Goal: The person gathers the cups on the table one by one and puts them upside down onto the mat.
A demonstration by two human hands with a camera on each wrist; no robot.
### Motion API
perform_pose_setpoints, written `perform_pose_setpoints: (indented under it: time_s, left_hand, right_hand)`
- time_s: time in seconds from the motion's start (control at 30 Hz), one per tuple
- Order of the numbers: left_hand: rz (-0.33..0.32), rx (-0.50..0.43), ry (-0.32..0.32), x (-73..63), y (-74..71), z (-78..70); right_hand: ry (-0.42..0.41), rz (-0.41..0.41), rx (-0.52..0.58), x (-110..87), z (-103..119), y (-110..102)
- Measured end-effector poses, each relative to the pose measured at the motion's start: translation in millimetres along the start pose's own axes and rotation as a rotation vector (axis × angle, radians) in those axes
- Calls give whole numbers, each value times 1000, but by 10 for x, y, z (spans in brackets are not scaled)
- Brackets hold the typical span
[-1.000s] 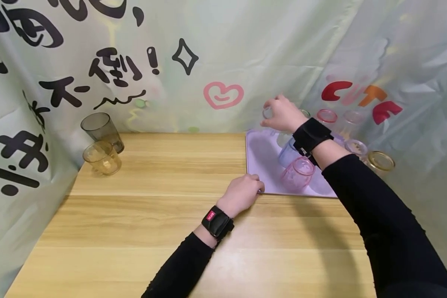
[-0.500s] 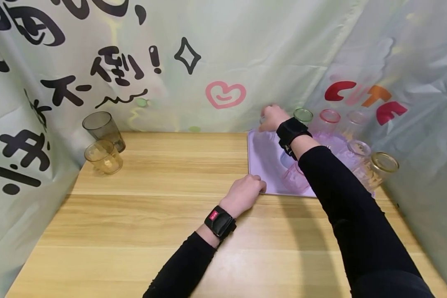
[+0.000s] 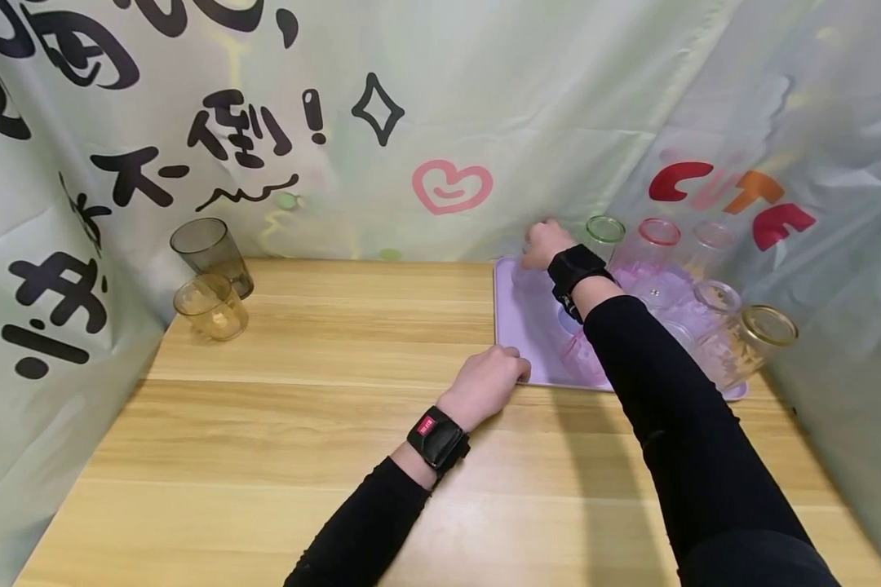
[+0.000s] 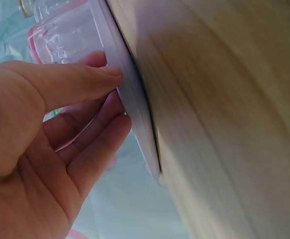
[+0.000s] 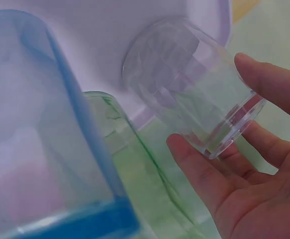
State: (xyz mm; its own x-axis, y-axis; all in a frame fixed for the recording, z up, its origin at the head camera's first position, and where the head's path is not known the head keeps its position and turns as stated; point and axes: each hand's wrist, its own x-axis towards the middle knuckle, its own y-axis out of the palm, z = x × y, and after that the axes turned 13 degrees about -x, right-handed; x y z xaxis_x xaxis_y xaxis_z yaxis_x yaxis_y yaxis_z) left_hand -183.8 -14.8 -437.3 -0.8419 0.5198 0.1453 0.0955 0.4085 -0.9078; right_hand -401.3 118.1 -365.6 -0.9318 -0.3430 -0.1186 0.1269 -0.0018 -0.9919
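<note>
A clear glass [image 5: 184,84] stands upside down, its mouth against the back left of the purple tray [image 3: 517,326]. My right hand [image 3: 546,244] holds it, with thumb and fingers around its base in the right wrist view. Beside it are a blue glass [image 5: 50,114] and a green glass [image 5: 135,154]. At the tray's front left corner, my left hand [image 3: 487,381] grips the tray's edge between thumb and fingers, as the left wrist view shows. Near that hand sits a pink glass [image 3: 582,359], partly hidden by the right arm.
More upturned glasses crowd the tray's right side, including a red-rimmed one [image 3: 653,240] and a gold-rimmed one [image 3: 767,326]. A grey glass [image 3: 216,249] and an amber glass [image 3: 211,308] stand at the table's [image 3: 301,456] back left. A printed curtain [image 3: 529,106] hangs close behind.
My right hand has carried the clear glass down from above the tray to its back left part. The left hand stays at the tray corner. The head view has shifted slightly.
</note>
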Motion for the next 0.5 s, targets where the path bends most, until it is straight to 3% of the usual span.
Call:
perform_pose_setpoints:
  time_s: [0.5]
  left_hand:
    - [10,-36,-10,10,-19,4]
  right_hand:
    - [25,34,9,-32,-25,-5]
